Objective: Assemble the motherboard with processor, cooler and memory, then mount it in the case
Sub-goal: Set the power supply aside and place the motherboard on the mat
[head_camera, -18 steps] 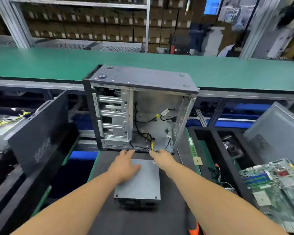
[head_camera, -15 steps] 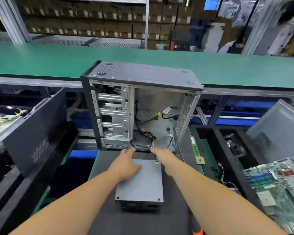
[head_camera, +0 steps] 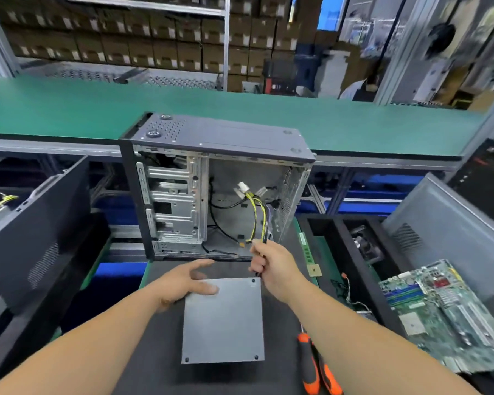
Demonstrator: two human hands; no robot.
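Gripping a bundle of yellow and black power cables (head_camera: 257, 215) in curled fingers, the right hand (head_camera: 271, 263) holds the wires up in front of the open side of the upright dark grey metal computer case (head_camera: 211, 183), with the white plastic connectors at the bundle's far end lifted inside the case cavity. The left hand (head_camera: 183, 282) is relaxed and spread, fingers loosely straight, its thumb touching the far edge of the flat grey metal power supply box (head_camera: 223, 320) that lies on the dark mat of the bench (head_camera: 154, 366) just in front of the case. The case interior shows bare drive bays on the left and a few loose black leads, with no board fitted yet. The green printed motherboard (head_camera: 445, 315) lies well apart to the right in a black foam tray (head_camera: 340, 246), and whether its processor, cooler and memory are seated cannot be told from this view. An orange-and-black handled screwdriver (head_camera: 308, 363) lies on the bench beside the right forearm. Judging by this, the step in hand looks like preparation of the case: getting the power supply's cables clear of the bay where the board must go. The next move probably calls for keeping the cables clear of the board's mounting area while the supply is dealt with, without snagging them on the sheet-metal edges.
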